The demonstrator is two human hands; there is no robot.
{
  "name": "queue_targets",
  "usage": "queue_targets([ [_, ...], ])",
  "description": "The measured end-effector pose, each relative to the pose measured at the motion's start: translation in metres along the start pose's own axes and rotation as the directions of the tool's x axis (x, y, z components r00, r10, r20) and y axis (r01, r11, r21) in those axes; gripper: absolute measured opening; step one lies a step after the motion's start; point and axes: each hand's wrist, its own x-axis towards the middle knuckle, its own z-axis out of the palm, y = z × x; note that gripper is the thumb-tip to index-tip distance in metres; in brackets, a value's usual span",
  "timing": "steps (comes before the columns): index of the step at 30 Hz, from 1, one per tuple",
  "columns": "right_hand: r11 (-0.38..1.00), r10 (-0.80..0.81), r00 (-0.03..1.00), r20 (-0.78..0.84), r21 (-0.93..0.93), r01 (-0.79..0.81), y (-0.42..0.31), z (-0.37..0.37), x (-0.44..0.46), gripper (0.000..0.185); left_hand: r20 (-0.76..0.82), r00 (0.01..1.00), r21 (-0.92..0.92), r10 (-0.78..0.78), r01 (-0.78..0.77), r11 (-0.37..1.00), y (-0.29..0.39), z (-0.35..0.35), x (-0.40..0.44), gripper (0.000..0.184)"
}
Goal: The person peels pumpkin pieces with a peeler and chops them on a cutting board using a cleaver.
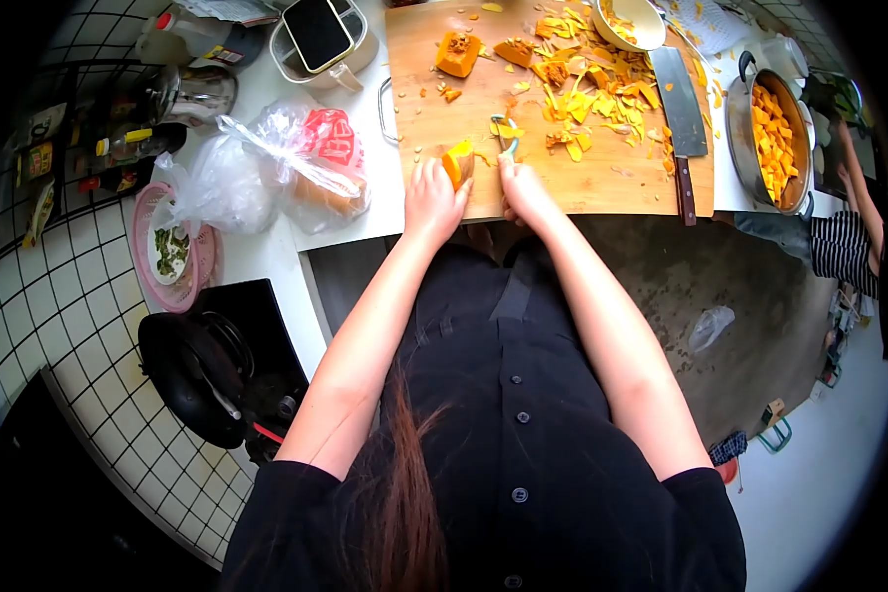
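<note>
My left hand [434, 202] is closed around a chunk of orange pumpkin [458, 163] at the front edge of the wooden cutting board [424, 118]. Just to the right, my right hand [526, 192] grips a peeler [506, 135] by its handle, its head pointing away from me and apart from the chunk. A strip of peel lies by the peeler's head. Farther back on the board sit two more pumpkin pieces, one a large chunk [458, 54] with seeds and pulp. Loose peelings [587, 94] spread over the right half.
A cleaver [679, 104] lies at the board's right, its handle [685, 189] over the front edge. Beyond stands a metal pot [745, 148] of pumpkin cubes. A bowl [629, 37] is at the back. Left are plastic bags [237, 187], a phone [316, 35] on a container, and a wok [183, 380]. Another person's striped top [844, 255] shows right.
</note>
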Motion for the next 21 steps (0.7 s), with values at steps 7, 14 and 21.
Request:
queue_targets([
  [7,0.969,-0.222,0.952,-0.211,-0.153,0.192,0.016,-0.012,-0.01,0.033,-0.117,0.989,0.069,0.093,-0.085,0.994,-0.003,0.002,0.0,0.05],
  [14,0.912,-0.384,0.79,-0.478,-0.332,0.243,-0.009,-0.023,-0.035,0.024,-0.027,0.998,0.051,0.059,-0.058,0.997,-0.003,-0.002,0.001,0.056],
  [21,0.952,-0.291,0.909,-0.297,0.004,0.306,0.007,-0.011,-0.034,0.024,0.005,0.999,0.034,0.05,-0.051,0.998,-0.003,-0.003,0.0,0.059],
])
